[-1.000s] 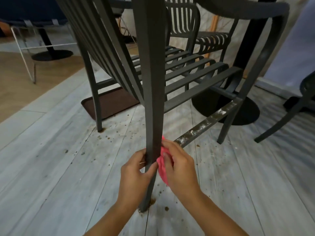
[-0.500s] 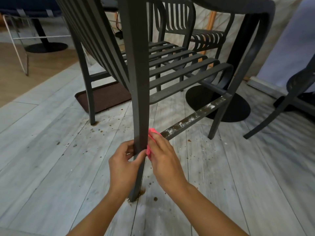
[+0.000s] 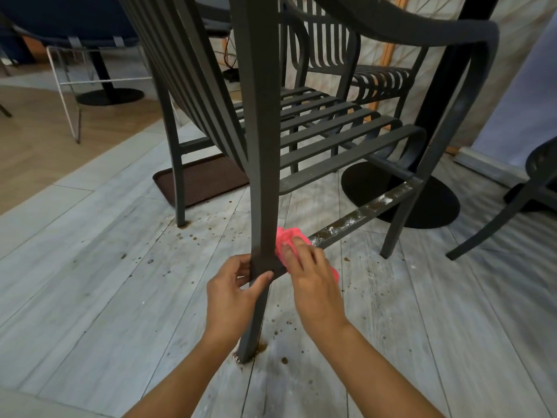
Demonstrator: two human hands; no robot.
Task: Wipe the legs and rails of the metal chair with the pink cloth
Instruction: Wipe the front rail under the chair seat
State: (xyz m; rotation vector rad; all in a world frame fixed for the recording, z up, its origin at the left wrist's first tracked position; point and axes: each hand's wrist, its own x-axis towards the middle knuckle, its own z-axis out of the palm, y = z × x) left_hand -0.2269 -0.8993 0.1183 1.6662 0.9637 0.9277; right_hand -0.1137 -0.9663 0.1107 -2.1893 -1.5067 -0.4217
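The person's left hand (image 3: 233, 289) gripped the near leg (image 3: 265, 182) of the metal chair (image 3: 316, 128) just above its lower third, thumb across the front face and fingers curled round the far side. The right hand (image 3: 310, 276) pressed the pink cloth (image 3: 289, 236) with flattened fingers against the right side of that leg, at the joint where the low side rail (image 3: 361, 215) met it; whether the thumb pinched the cloth could not be told.

The job looked to be at an early stage. The side rail was streaked with white, dusty residue along most of its length, so it appeared unwiped beyond the joint. The foot of the near leg stood in brown grime on the floor (image 3: 90, 282), with specks scattered about. The other legs showed no sign either way. Most of the rails and legs probably remained to be done.
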